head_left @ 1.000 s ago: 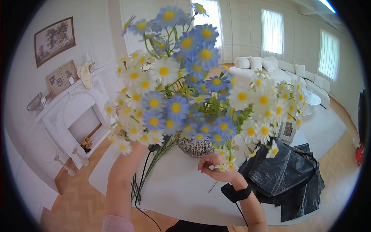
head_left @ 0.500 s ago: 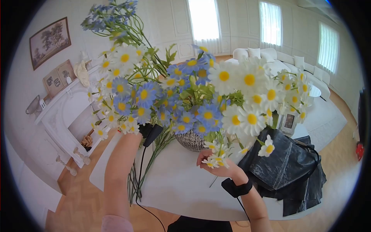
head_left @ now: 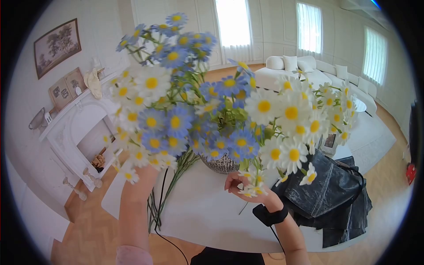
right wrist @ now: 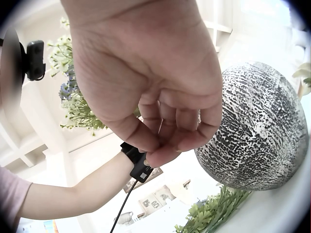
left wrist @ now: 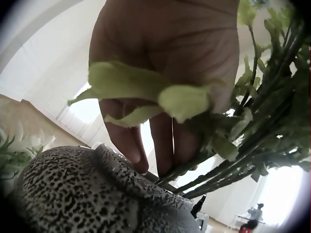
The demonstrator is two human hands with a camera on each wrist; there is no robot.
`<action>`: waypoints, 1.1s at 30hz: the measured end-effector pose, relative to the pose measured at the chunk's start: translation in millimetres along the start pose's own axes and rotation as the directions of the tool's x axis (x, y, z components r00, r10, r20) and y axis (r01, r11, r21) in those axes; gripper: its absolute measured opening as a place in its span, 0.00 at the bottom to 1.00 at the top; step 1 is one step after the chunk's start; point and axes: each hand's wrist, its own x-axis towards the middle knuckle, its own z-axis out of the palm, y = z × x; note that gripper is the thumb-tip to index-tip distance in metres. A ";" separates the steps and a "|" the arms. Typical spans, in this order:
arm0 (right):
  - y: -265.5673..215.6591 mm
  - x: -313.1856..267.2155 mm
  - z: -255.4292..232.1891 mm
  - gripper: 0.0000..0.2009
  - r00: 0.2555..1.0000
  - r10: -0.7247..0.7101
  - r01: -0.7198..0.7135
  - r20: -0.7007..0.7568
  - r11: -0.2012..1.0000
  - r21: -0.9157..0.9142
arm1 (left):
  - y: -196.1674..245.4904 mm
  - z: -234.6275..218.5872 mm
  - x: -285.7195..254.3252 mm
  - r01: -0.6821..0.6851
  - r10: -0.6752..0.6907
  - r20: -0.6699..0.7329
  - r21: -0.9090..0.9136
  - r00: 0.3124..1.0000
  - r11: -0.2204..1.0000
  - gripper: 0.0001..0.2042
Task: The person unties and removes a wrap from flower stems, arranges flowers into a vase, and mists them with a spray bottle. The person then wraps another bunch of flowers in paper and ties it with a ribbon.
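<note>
Blue blooms (head_left: 183,40) have swung toward 4 o'clock; stems (left wrist: 255,138) (left-wrist view) lie at 4 o'clock from the left hand (left wrist: 165,53), grip indeterminable.

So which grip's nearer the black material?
Right. Right grip is just left of the black material in head view; left grip is farther off, by the rim of the vase.

From my head, one camera faces forward and down over the bench (head_left: 198,216). Wrist cameras look closely past my left grip (left wrist: 180,60) and right grip (right wrist: 150,77), the latter catching my left forearm (right wrist: 82,195); all three share the speckled vase (right wrist: 257,133).
</note>
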 end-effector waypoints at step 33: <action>-17.6 6.1 -33.6 0.26 0.851 -0.050 -0.059 -0.522 0.980 -0.189 | -29.6 -37.7 -8.8 -0.101 0.032 0.212 0.324 0.977 0.941 0.10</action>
